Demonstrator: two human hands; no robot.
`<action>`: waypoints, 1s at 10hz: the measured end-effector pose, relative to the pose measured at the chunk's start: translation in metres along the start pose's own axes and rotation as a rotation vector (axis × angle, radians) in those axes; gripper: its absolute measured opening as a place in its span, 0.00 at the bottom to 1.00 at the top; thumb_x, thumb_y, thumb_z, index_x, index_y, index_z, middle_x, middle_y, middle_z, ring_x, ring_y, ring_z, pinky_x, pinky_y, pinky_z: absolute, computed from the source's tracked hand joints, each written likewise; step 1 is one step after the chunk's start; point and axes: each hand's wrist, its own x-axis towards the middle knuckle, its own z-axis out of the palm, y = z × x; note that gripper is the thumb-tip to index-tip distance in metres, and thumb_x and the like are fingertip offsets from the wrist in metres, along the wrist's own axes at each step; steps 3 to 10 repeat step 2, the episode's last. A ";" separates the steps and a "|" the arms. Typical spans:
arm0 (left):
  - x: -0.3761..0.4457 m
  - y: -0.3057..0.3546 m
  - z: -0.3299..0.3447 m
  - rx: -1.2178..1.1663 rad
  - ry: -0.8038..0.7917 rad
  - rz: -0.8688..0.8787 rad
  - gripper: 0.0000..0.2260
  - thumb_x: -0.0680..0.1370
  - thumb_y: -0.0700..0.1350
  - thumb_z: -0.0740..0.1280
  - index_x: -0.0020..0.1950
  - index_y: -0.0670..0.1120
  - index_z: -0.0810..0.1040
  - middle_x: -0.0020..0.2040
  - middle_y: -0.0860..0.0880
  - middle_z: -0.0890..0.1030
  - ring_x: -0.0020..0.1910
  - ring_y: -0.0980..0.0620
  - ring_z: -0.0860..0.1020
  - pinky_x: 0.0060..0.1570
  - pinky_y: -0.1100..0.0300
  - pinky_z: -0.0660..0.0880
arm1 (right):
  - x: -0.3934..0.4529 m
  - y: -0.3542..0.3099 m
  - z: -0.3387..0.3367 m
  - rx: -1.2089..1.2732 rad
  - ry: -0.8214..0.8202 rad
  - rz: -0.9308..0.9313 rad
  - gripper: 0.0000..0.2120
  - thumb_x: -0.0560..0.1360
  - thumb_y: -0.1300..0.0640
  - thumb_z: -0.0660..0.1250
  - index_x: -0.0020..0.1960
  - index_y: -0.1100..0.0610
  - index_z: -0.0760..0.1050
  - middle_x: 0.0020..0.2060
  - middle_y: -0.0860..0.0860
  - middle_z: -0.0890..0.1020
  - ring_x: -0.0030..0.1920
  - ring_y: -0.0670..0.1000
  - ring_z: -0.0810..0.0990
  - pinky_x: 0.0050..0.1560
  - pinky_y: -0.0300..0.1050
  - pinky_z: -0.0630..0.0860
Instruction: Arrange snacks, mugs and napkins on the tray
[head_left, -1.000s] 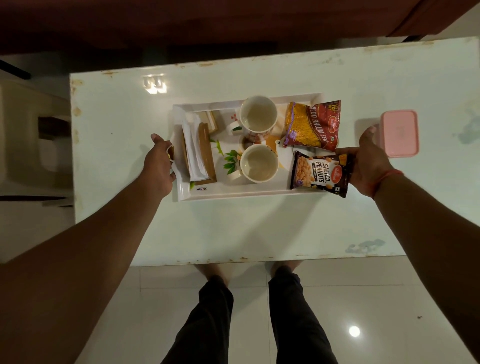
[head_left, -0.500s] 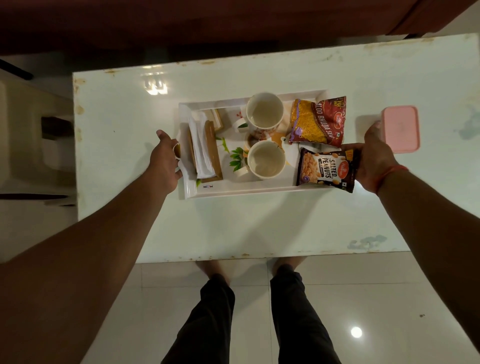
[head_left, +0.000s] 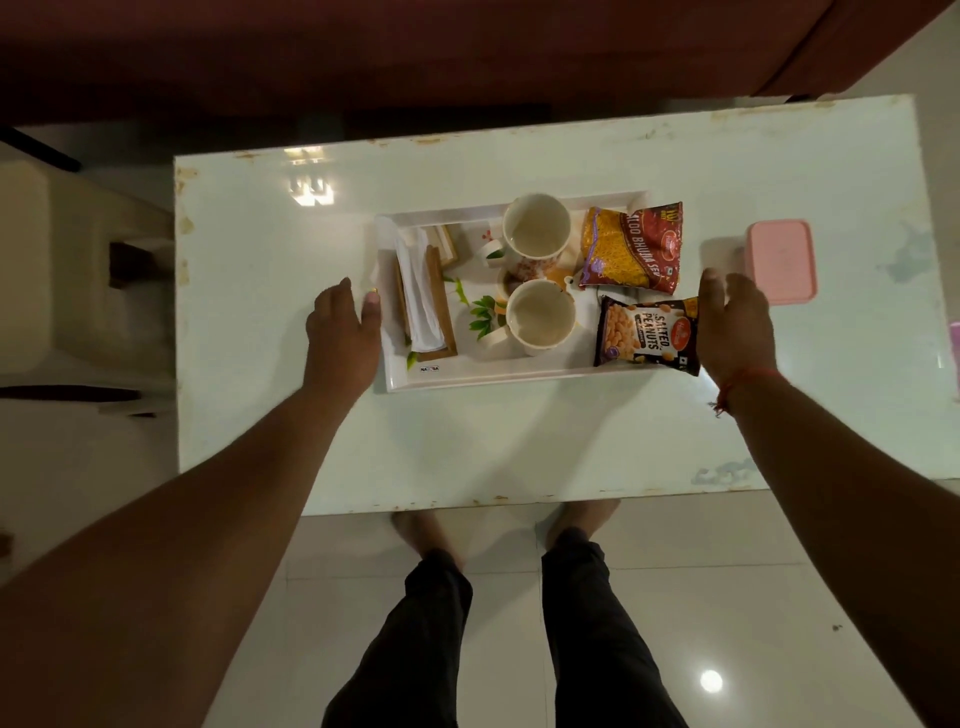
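Observation:
A white rectangular tray (head_left: 493, 378) lies on the white table (head_left: 519, 441). On it stand two empty mugs, one at the back (head_left: 536, 231) and one nearer (head_left: 540, 317). A wooden holder with white napkins (head_left: 421, 301) fills the tray's left end. A yellow-red bhujia packet (head_left: 631, 247) and a dark salted peanuts packet (head_left: 644, 335) lie at the right end, overhanging the rim. My left hand (head_left: 343, 332) rests at the tray's left rim with fingers apart. My right hand (head_left: 732, 327) is beside the peanuts packet, fingers extended, holding nothing.
A pink lidded box (head_left: 781, 260) sits on the table right of the tray, just behind my right hand. A pale plastic chair (head_left: 78, 270) stands off the table's left edge. My legs and feet are at the table's near edge.
Both hands gripped the tray's ends earlier; now their fingers have opened and let go. The tray sits flat on the table.

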 end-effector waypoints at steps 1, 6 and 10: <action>-0.016 0.001 -0.010 0.214 0.083 0.233 0.26 0.83 0.54 0.55 0.76 0.39 0.61 0.76 0.37 0.63 0.75 0.37 0.61 0.74 0.45 0.58 | -0.027 -0.012 0.001 -0.123 0.131 -0.272 0.29 0.82 0.43 0.55 0.74 0.63 0.62 0.72 0.63 0.67 0.73 0.62 0.65 0.71 0.54 0.63; -0.034 0.009 -0.019 0.380 0.072 0.441 0.29 0.82 0.59 0.53 0.78 0.44 0.59 0.78 0.39 0.59 0.76 0.38 0.58 0.73 0.40 0.57 | -0.060 -0.033 0.012 -0.222 0.085 -0.468 0.33 0.81 0.42 0.57 0.78 0.60 0.56 0.77 0.62 0.60 0.77 0.61 0.58 0.76 0.57 0.59; -0.034 0.009 -0.019 0.380 0.072 0.441 0.29 0.82 0.59 0.53 0.78 0.44 0.59 0.78 0.39 0.59 0.76 0.38 0.58 0.73 0.40 0.57 | -0.060 -0.033 0.012 -0.222 0.085 -0.468 0.33 0.81 0.42 0.57 0.78 0.60 0.56 0.77 0.62 0.60 0.77 0.61 0.58 0.76 0.57 0.59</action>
